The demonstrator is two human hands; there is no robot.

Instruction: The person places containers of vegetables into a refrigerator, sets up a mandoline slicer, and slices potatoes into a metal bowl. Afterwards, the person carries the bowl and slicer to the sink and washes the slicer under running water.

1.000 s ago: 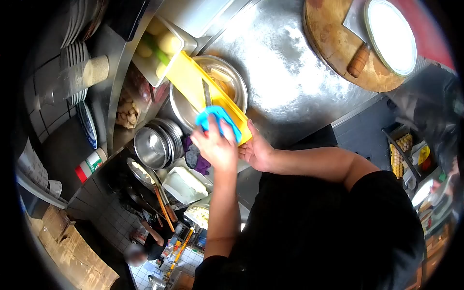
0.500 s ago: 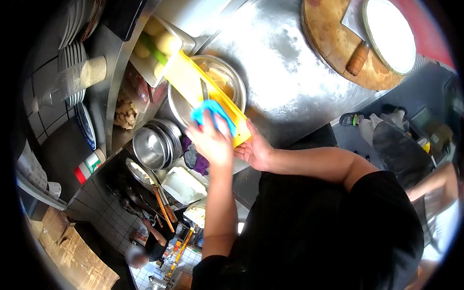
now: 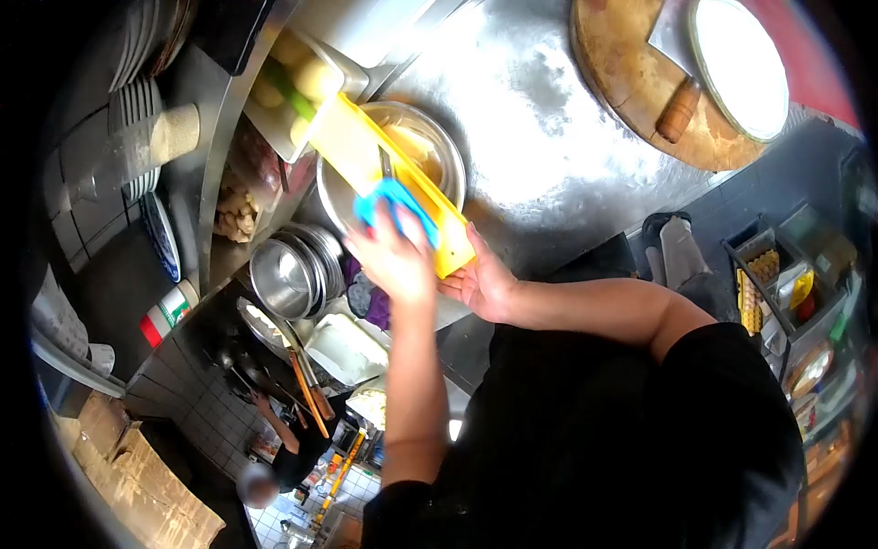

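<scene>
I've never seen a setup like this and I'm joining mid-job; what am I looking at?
There is no machine here: these are a person's bare hands, and every picture comes from one camera on their head, looking forward and down. The right hand holds the near end of a yellow slicer. The left hand is on a blue piece over it. The slicer lies across a metal bowl with pale pieces inside, too blurred to name. On the steel counter there is also a round wooden board, bearing a wooden-handled blade and a white round item.

Blue holder (image 3: 393,194) and left hand (image 3: 393,258) blurred; round board (image 3: 631,87) cut off at top.
</scene>
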